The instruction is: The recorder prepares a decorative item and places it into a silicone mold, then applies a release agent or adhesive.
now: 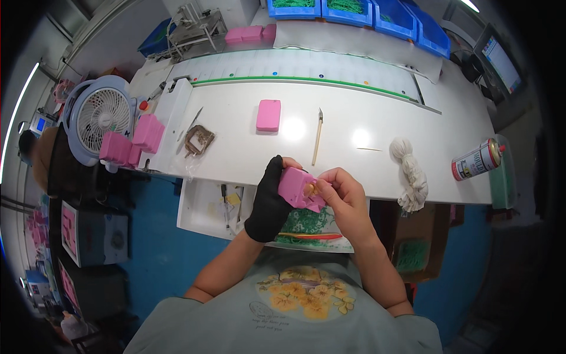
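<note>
My left hand (263,206), in a black glove, grips a pink rubber block (292,185) above the front edge of the white table. The block has a notched, uneven face, and part of it is hidden by fingers. My bare right hand (350,202) is closed, with thumb and fingers pinching the block's right side; any small piece between them is too hidden to name. Beyond my hands, a craft knife (318,138) with a light handle lies on the table, and a second pink block (269,115) lies to its left.
Leftward are tweezers (190,124), a brown clamp-like frame (198,140), stacked pink blocks (147,133) and a fan (103,112). Rightward lie a thin stick (369,149), a bundle of white cloth (408,174) and a spray can (476,160). An open drawer (197,206) juts out below my hands.
</note>
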Tool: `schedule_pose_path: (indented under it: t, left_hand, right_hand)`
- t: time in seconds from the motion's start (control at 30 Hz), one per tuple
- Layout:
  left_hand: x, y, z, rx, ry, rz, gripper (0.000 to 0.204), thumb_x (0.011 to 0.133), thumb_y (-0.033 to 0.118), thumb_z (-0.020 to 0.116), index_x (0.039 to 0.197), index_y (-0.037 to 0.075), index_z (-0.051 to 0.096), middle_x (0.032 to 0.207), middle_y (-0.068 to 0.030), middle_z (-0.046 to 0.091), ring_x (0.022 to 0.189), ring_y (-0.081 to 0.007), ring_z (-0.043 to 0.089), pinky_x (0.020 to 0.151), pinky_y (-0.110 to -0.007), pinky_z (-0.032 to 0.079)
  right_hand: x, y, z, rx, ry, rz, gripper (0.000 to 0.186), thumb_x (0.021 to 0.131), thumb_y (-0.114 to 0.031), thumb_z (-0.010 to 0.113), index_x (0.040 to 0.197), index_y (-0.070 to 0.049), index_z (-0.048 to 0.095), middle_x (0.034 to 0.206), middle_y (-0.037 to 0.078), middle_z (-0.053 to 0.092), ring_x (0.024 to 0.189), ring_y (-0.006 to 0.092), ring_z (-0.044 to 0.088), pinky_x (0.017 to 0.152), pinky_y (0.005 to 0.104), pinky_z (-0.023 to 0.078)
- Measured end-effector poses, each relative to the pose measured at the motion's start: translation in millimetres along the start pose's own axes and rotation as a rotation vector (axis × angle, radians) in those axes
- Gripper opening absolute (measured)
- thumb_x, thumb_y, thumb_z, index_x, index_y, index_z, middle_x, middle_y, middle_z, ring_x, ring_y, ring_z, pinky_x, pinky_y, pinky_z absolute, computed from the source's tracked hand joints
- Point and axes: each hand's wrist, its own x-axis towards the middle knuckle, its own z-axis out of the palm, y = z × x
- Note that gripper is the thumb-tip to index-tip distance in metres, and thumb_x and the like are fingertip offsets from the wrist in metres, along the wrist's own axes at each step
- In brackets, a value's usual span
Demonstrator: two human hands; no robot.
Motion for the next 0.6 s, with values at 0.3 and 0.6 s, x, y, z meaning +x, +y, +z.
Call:
schedule_pose_path:
  t: [0.3, 0.6]
  left_hand:
    - [-1.3, -11.9, -0.6, 0.111, 0.068, 0.058, 0.041, 0.083, 0.004, 0.070, 0.115, 0.012, 0.046, 0.101, -0.0013, 0.053, 0.092, -0.0099, 0.055, 0.079, -0.025, 0.049]
    - [-2.4, -12.6, 6.0, 0.244, 0.063, 0.141, 0.034, 0.087, 0.003, 0.059, 0.118, 0.009, 0.047, 0.103, -0.0021, 0.050, 0.094, -0.0112, 0.053, 0.083, -0.026, 0.046]
  right_hand:
    - [-3.3, 7.8, 20.8, -0.526, 0.237, -0.304, 0.016, 0.098, -0.015, 0.058, 0.095, 0.001, 0.057, 0.075, 0.004, 0.060, 0.067, 0.0074, 0.056, 0.061, 0.0244, 0.047]
    - [-2.7, 6.6, 15.6, -0.286, 0.208, -0.113, 0.018, 0.099, -0.017, 0.057, 0.094, -0.001, 0.054, 0.075, 0.003, 0.057, 0.067, 0.0064, 0.049, 0.057, 0.0235, 0.041]
